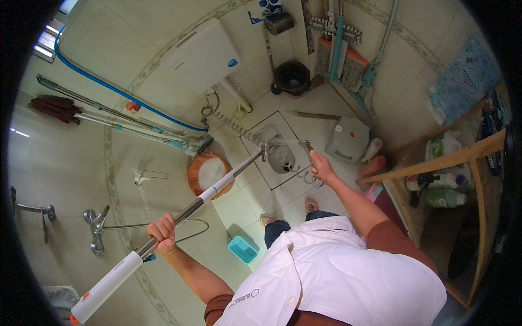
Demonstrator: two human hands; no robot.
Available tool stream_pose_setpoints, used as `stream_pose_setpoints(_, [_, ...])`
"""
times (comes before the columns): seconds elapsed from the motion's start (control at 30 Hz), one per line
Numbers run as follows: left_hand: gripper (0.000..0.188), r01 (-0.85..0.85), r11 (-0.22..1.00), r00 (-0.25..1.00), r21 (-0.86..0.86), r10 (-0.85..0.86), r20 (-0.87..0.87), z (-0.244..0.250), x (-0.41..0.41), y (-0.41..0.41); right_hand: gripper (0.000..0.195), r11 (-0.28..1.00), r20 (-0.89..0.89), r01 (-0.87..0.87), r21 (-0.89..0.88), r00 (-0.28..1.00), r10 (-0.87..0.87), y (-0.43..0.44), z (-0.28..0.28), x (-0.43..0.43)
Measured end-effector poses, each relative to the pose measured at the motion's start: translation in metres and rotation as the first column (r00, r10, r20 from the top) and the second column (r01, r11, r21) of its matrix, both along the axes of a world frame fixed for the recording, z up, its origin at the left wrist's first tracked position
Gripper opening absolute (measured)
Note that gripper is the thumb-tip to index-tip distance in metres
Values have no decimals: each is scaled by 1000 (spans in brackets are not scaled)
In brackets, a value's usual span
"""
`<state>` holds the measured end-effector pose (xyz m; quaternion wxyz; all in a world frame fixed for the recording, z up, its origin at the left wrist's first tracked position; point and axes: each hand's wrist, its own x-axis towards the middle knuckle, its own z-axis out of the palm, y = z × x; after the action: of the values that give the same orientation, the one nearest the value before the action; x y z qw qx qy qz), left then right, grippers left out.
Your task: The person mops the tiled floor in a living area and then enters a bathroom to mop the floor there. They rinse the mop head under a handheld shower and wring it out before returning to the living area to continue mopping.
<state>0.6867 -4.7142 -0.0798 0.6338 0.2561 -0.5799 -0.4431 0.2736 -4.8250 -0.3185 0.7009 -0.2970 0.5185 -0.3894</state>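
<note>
My left hand (162, 233) is wrapped around the metal shaft of a long pole (188, 212) with a thick white handle (109, 285). The pole slants down to a small bracket-like end (264, 153) above the floor-level squat toilet (281, 153). In my right hand (323, 167) is a metal spray gun (308, 150), its nozzle facing the pole's end. A thin pale streak, apparently water, crosses between the two. Below the gun hangs a coiled clear hose (299, 173), and more coils (232, 122) lead to the wall valve.
Left of the toilet stands a wooden bucket (195, 175) with white contents. A turquoise basin (244, 249) sits near my feet. A grey plastic box (348, 138) and a wooden shelf (440, 161) with bottles are at right. Mops (340, 53) lean behind; a cistern (204, 57) hangs on the wall.
</note>
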Motion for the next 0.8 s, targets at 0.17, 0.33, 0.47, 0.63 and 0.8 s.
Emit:
stream_pose_setpoints(0.17, [38, 24, 1000, 1000, -14, -24, 7, 0, 3, 2, 41, 1000, 29, 13, 24, 999, -14, 0, -3, 3])
stream_pose_setpoints(0.33, [38, 9, 1000, 1000, -10, -9, 14, 1, 1, -1, 43, 995, -52, 98, -3, 994, -98, 0, -12, 3])
stream_pose_setpoints(0.47, [39, -20, 1000, 1000, 5, 20, -5, -1, 3, 0, 44, 996, -99, 83, -17, 992, -84, 6, -16, 5])
stream_pose_setpoints(0.63, [38, -56, 998, 998, 17, 57, -15, 0, 0, -2, 45, 997, -34, 78, -11, 996, -79, 4, -24, 1])
stream_pose_setpoints(0.8, [38, -53, 999, 999, 9, 53, -12, -3, 3, -3, 45, 991, -58, 113, 69, 992, -109, 9, -16, -2])
